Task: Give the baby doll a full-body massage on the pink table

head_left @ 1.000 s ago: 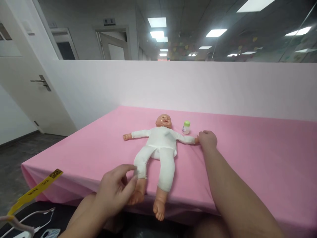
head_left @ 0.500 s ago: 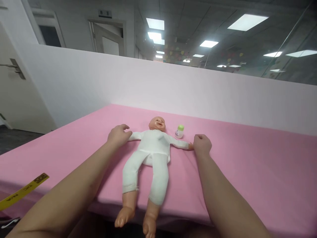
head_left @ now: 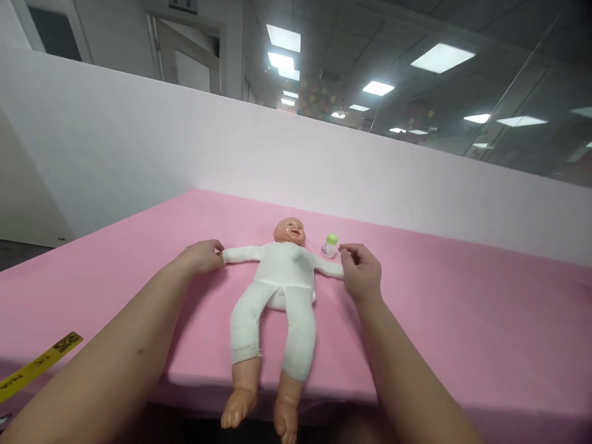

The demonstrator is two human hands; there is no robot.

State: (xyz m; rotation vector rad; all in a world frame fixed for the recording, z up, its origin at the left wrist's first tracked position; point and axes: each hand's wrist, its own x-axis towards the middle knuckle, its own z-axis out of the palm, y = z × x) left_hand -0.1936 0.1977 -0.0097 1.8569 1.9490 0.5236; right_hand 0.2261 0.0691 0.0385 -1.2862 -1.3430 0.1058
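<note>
A baby doll (head_left: 285,265) in a white suit lies face up on the pink-covered table (head_left: 439,308), its bare feet reaching over the front edge. My left hand (head_left: 203,256) is closed round the doll's hand at the end of the sleeve on the left. On the other side, my right hand (head_left: 361,268) has its fingers bent together at the end of the other sleeve and hides the doll's hand there. A small clear bottle (head_left: 330,245) with a green cap stands between the doll's head and my right hand.
A white low wall (head_left: 324,166) runs behind the table, with glass and ceiling lights above it. At the lower left lies a yellow strip (head_left: 41,365) with black print. A partly open door (head_left: 192,65) shows beyond the wall.
My left hand has moved outward and closed on the doll's hand, and that arm now reaches straighter to the side. My right hand has come inward over the doll's other hand. The view has shifted slightly.
</note>
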